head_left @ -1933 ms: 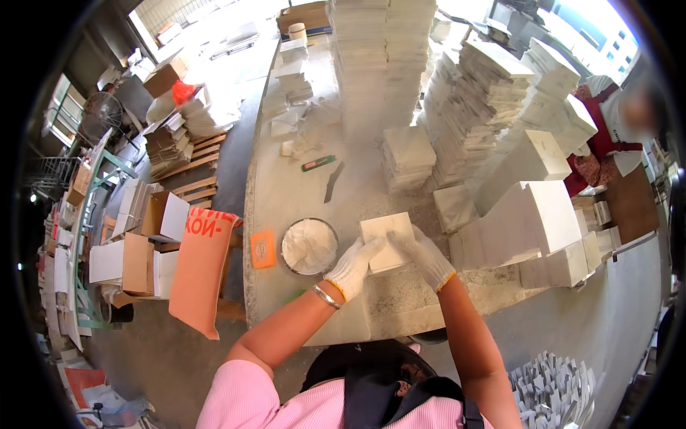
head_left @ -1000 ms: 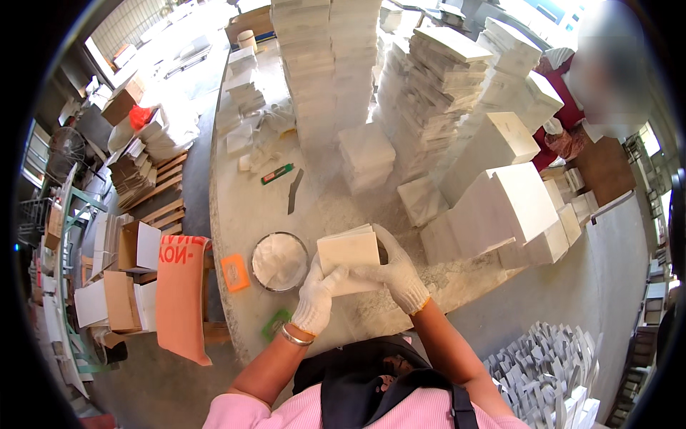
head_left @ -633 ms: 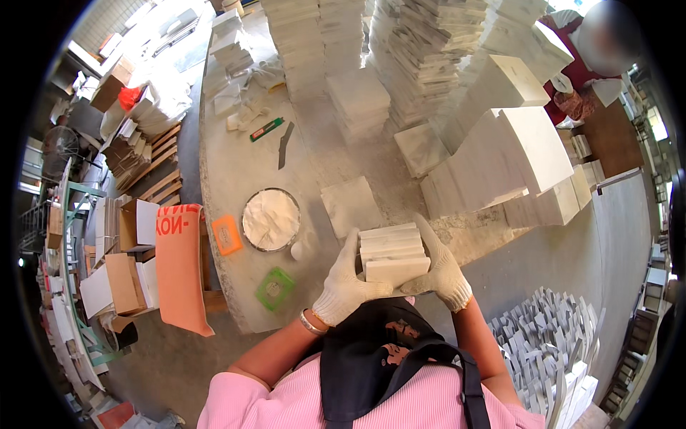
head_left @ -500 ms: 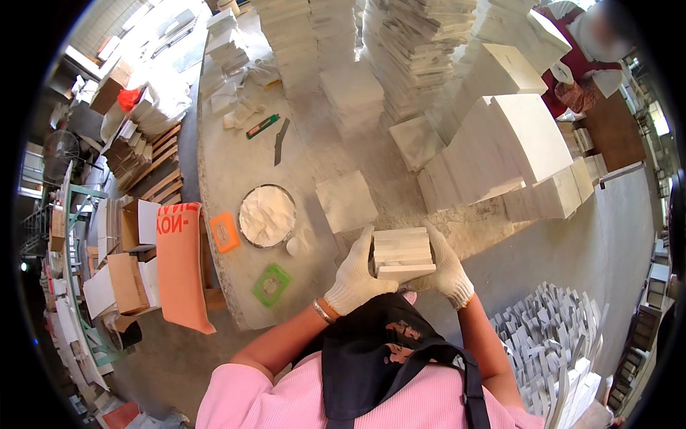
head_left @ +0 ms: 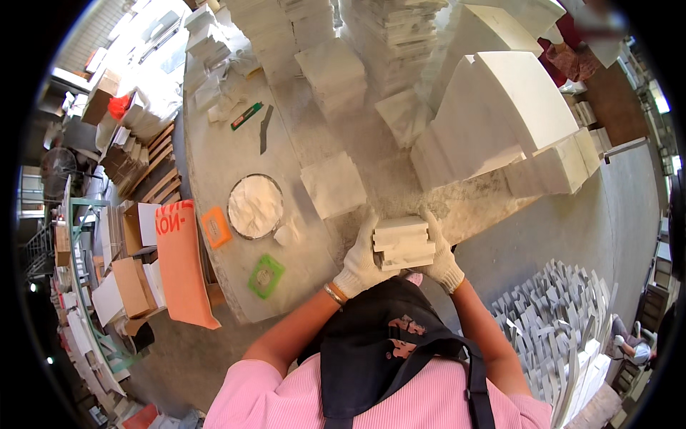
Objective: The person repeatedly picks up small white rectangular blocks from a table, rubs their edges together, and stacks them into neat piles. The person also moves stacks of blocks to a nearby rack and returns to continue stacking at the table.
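Note:
A short stack of white stone-like tiles (head_left: 404, 242) sits squeezed between my two hands, close in front of my apron. My left hand (head_left: 361, 256), in a white knit glove, presses on its left side. My right hand (head_left: 441, 259), gloved the same way, grips the right side. The tile edges are uneven, with some pieces jutting toward me. Just beyond my hands, a square white tile (head_left: 333, 184) lies flat on the worktable (head_left: 286, 297). Left of that stand a round bowl of white material (head_left: 255, 206) and a crumpled white lump (head_left: 287, 233).
An orange square item (head_left: 215, 227), a green one (head_left: 266, 277), a green cutter (head_left: 246, 116) and a dark flat strip (head_left: 266, 129) lie on the table. Tall tile stacks (head_left: 522, 107) fill its far side. Many upright grey strips (head_left: 554, 329) stand at right. A co-worker's sleeve (head_left: 572, 61) shows far right.
The tiles between my hands have shifted, and more stepped edges now show at the front. My view has moved slightly, so the tabletop things appear farther left and higher.

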`<state>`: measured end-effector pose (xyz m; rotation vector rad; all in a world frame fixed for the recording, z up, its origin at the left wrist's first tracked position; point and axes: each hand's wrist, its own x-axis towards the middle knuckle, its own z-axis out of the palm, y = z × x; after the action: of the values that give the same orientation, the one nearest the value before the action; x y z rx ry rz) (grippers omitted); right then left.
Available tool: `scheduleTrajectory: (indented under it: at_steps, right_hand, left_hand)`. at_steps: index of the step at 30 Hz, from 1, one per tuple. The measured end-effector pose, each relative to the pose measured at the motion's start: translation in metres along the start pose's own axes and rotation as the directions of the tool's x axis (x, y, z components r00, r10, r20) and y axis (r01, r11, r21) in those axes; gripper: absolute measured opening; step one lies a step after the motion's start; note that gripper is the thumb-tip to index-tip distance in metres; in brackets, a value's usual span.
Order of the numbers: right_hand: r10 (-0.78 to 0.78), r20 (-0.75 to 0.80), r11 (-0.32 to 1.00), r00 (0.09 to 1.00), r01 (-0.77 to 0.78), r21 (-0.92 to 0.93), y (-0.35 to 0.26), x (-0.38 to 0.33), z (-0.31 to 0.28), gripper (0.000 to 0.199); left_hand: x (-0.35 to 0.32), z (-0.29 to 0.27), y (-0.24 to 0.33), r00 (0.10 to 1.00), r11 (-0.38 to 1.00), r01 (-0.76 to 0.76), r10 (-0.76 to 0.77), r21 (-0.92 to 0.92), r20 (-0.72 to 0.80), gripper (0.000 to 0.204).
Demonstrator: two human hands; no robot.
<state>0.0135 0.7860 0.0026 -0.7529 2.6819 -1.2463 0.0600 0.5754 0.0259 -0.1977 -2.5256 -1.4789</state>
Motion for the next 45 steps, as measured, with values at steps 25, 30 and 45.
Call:
scheduleTrajectory:
  at_steps: [25, 30, 45]
  right_hand:
    - [0.308, 0.434, 0.623, 0.847, -0.524, 0.58, -0.071, 0.003, -0.012, 0.077]
    - [0.076, 0.45, 0.746, 0.89, -0.351, 0.567, -0.09, 0.026, 0.036, 0.078]
    - [-0.17, 0.455, 0.912, 0.874, -0.035, 0.408, -0.13, 0.054, 0.095, 0.081]
  left_hand:
    - [-0.047, -0.013, 0.041, 0.944, 0.956, 0.283, -0.292, -0.075, -0.151, 0.091]
    - [-0.078, -0.06, 0.04, 0.899, 0.938, 0.341, -0.31, 0.053, -0.308, 0.087]
    - [-0.11, -0.078, -0.003, 0.813, 0.964, 0.245, -0.26, -0.099, -0.521, 0.107]
